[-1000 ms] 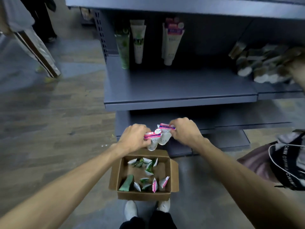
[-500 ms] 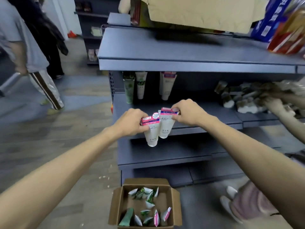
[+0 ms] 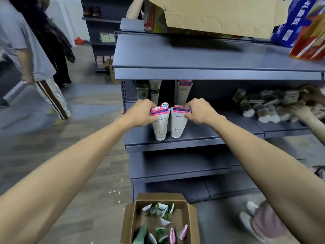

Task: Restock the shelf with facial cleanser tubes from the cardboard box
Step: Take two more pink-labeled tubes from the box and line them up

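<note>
two held tubes side by side over the shelf; cardboard box below.

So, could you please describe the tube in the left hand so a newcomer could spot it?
Find the grey shelf unit, then its middle shelf. Two white pink-topped tubes are held at its front; the left hand grips the left tube, the only one with a round sticker on top.

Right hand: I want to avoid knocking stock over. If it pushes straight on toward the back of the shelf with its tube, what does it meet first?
Probably the pink-capped tube already standing at the back, almost straight beyond the right hand and the tube it holds. Depth is unclear.
</note>
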